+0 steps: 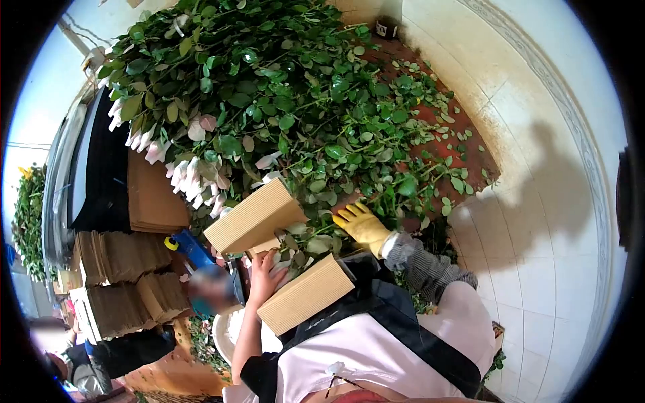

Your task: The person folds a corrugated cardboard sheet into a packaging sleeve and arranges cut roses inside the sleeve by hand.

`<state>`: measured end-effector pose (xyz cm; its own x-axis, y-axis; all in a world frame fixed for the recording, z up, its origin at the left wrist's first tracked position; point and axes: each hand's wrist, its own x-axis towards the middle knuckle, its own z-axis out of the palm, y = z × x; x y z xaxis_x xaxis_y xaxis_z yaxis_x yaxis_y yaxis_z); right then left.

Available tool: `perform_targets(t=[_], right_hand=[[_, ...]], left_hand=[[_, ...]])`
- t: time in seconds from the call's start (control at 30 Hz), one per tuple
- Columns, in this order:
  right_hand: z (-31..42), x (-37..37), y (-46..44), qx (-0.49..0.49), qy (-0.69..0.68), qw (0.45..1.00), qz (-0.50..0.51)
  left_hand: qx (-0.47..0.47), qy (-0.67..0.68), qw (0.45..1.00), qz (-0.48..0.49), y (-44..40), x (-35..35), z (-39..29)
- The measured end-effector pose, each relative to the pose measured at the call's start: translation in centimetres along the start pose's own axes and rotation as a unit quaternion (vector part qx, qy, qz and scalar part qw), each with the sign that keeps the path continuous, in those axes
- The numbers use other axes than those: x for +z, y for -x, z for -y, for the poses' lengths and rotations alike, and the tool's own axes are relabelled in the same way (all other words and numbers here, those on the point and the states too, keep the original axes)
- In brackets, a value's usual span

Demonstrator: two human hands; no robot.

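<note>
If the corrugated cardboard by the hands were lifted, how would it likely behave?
The corrugated cardboard would probably feel light, since it looks thin at its edges. Its ribbed panels look flat, suggesting some stiffness. The leaves between them could slide out if it tips.

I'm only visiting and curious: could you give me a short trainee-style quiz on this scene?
1. Multiple choice: what does the right hand wear? A) a blue mitten; B) a yellow glove; C) nothing.
2. True or false: the flower heads on the leafy stems look pale.
3. Fill the gap: the ridged panels near the left hand are made of ____.

Key: 1. B; 2. True; 3. cardboard.
</note>
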<state>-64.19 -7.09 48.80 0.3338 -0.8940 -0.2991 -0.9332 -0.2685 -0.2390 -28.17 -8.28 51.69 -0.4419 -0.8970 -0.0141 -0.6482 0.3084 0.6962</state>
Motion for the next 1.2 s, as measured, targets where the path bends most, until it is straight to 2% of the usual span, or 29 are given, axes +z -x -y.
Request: perform_targets(t=[0.07,0.1,0.17,0.27,0.33,0.37,0.4,0.43,0.5,0.53,0.6,0.67,0.73,0.77,0.8,0.83,0.87,0.93,1.0,1.07,1.1,1.13,1.2], right_hand=[[1.7,-3.8,-0.8,0.005,0.076,0.997,-0.027],[1.3,-3.4,-0.9,0.001,0.077,0.997,-0.029],[0.1,-2.1,-0.9,-0.033,0.043,0.989,-0.137],[0.8,-7.0,0.1,-0.026,-0.027,0.988,-0.151],[0.1,-11.0,1.2,-0.032,0.023,0.979,-0.199],[-0.2,-14.6,2.4,-0.040,0.054,0.969,-0.240],[-1.3,-17.2,2.9,-0.078,0.032,0.940,-0.332],[-2.3,-19.7,3.5,-0.117,0.016,0.900,-0.419],[-3.3,-24.6,4.4,-0.110,-0.001,0.873,-0.476],[-3.4,-26.2,4.0,-0.085,0.010,0.851,-0.519],[-5.5,-26.0,-1.3,-0.141,-0.071,0.810,-0.564],[-4.4,-22.5,-6.2,-0.083,-0.078,0.878,-0.466],[-3.9,-15.4,-11.0,-0.101,-0.028,0.882,-0.459],[-4.1,-9.3,-14.5,-0.021,0.000,0.952,-0.305],[-2.8,-6.9,-14.6,-0.029,-0.005,0.961,-0.275],[-2.0,-5.0,-13.1,-0.082,0.027,0.942,-0.323],[-1.6,-3.7,-11.8,-0.053,0.060,0.955,-0.285],[-1.2,-3.3,-9.9,-0.063,0.083,0.934,-0.341],[-1.4,-3.9,-8.0,-0.067,0.059,0.947,-0.308],[-2.9,-5.8,-7.4,-0.155,-0.018,0.941,-0.300],[-3.3,-8.9,-6.8,-0.141,-0.152,0.959,-0.195],[-4.4,-9.9,-6.9,-0.116,-0.297,0.937,-0.140],[-5.4,-15.1,-6.9,-0.108,-0.267,0.936,-0.200]], left_hand=[[-0.002,-0.027,1.000,0.007,0.0,0.2,0.9],[-0.026,0.004,1.000,0.017,-0.1,-0.1,0.3],[-0.015,-0.005,1.000,0.011,0.1,-0.1,0.2],[-0.006,-0.005,1.000,-0.011,0.4,0.4,0.7],[-0.004,-0.010,0.999,-0.050,0.2,0.2,-0.3],[0.016,0.011,1.000,0.000,0.2,1.3,2.7],[-0.031,-0.072,0.996,0.042,1.6,2.3,6.2],[-0.014,-0.061,0.998,0.028,0.7,1.7,4.2],[0.003,-0.073,0.997,0.003,-0.1,0.1,-0.2],[0.005,-0.074,0.997,0.000,-0.2,0.4,0.1],[-0.008,-0.052,0.998,0.018,0.0,0.7,1.2],[-0.010,-0.053,0.998,0.017,0.0,0.4,0.5],[0.012,-0.043,0.999,0.013,0.0,0.3,0.6],[0.004,-0.053,0.998,0.012,0.2,0.4,0.8],[-0.001,-0.062,0.998,0.014,0.1,0.7,1.0],[-0.023,-0.047,0.999,0.014,-0.1,0.3,-0.2],[-0.004,-0.057,0.998,0.008,-0.2,0.4,-0.1],[0.006,-0.060,0.998,0.007,-0.4,0.4,-0.2],[0.009,-0.074,0.997,0.008,-0.3,0.5,0.3],[0.019,-0.065,0.998,0.010,-0.5,0.5,0.4],[0.019,-0.063,0.998,0.010,-0.9,0.5,0.4],[0.015,-0.069,0.997,0.015,-0.8,0.4,0.3],[0.007,-0.074,0.997,0.017,-0.3,0.3,0.1]])
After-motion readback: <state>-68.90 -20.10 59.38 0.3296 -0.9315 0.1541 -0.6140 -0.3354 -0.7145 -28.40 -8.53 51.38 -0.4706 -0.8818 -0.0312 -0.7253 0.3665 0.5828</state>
